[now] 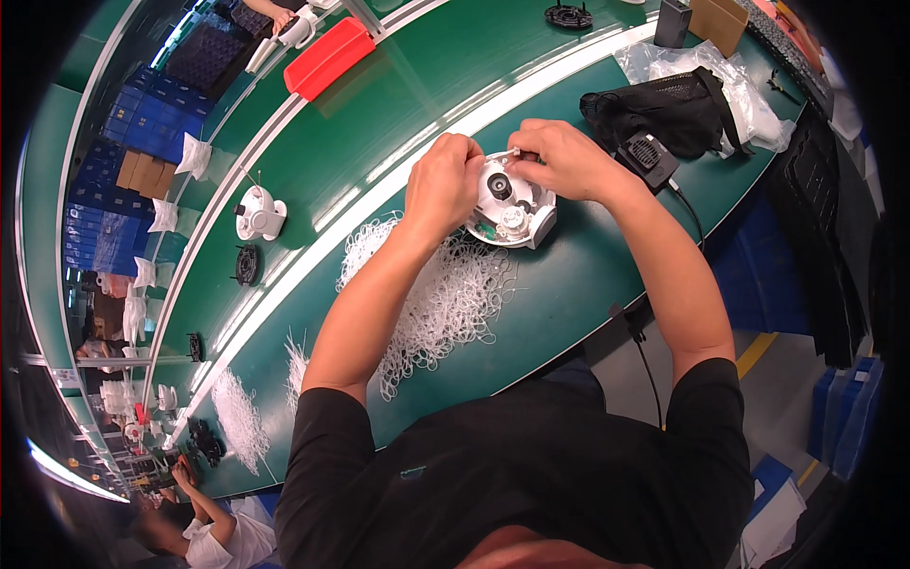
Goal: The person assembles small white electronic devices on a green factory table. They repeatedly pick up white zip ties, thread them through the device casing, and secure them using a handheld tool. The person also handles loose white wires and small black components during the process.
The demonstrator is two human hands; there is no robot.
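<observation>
A white round camera housing [515, 222] sits on the green bench in front of me, its inside facing up. A black lens [499, 186] stands in its middle, and a bit of green circuit board shows at the lower left. My left hand [442, 185] is closed around the housing's left rim, fingertips mostly hidden. At the upper edge my right hand [562, 161] pinches, fingers curled over the rim beside a small white part; what it holds is hidden. Under and beside my left forearm lies a heap of thin white cord loops [441, 308].
Right of my hands lie a black mesh bag [664, 112], a black adapter [648, 159] with its cord, and clear plastic bags [758, 123]. A conveyor left carries another white camera unit [259, 214] and a red bin [329, 59]. Another person [223, 531] works lower left.
</observation>
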